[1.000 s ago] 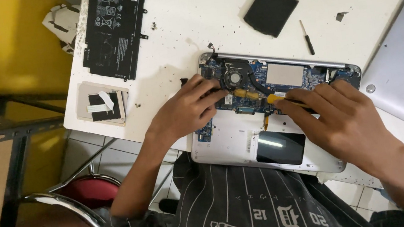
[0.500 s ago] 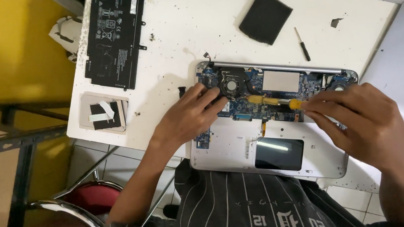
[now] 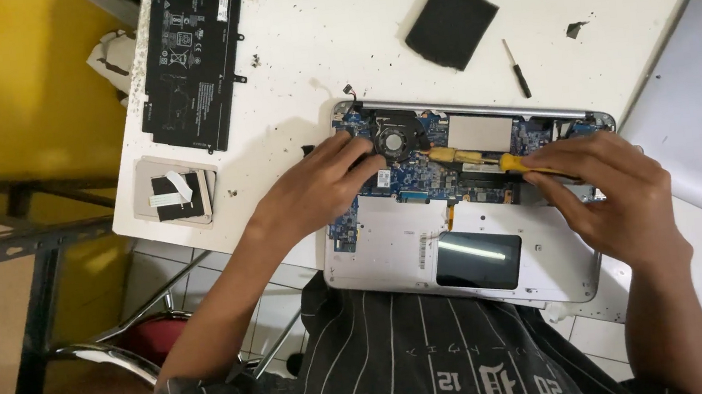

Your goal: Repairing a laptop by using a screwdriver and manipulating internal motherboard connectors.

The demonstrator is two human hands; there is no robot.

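Looking down on the white table point(image 3: 309, 45), I see an opened laptop point(image 3: 466, 220) lying with its bottom cover off, the blue circuit board point(image 3: 418, 172) and round black fan point(image 3: 396, 142) exposed along its far edge. My left hand point(image 3: 315, 188) rests palm down at the board's 9 o'clock end, fingers together and flat, the tips just beside the fan; it grips nothing that I can make out. My right hand point(image 3: 607, 192) sits at the laptop's 3 o'clock side, fingers curled and clamped on a yellow-handled screwdriver point(image 3: 486, 159), which lies nearly level and points toward 9 o'clock across the board. Whether its tip touches the board I cannot tell. A dark rectangular touchpad underside point(image 3: 479, 259) shows in the pale panel at 6 o'clock of the board.

Off at 10 o'clock from the laptop lies a long black battery pack point(image 3: 192, 53), and below it, at the table's edge, a small grey square part point(image 3: 173, 196) with white tape. A black foam pad point(image 3: 451, 21) lies at 12 o'clock, a small dark screwdriver point(image 3: 517, 69) just beside it toward 4 o'clock. A grey laptop cover point(image 3: 699, 117) rests at 3 o'clock, well apart from the hands.
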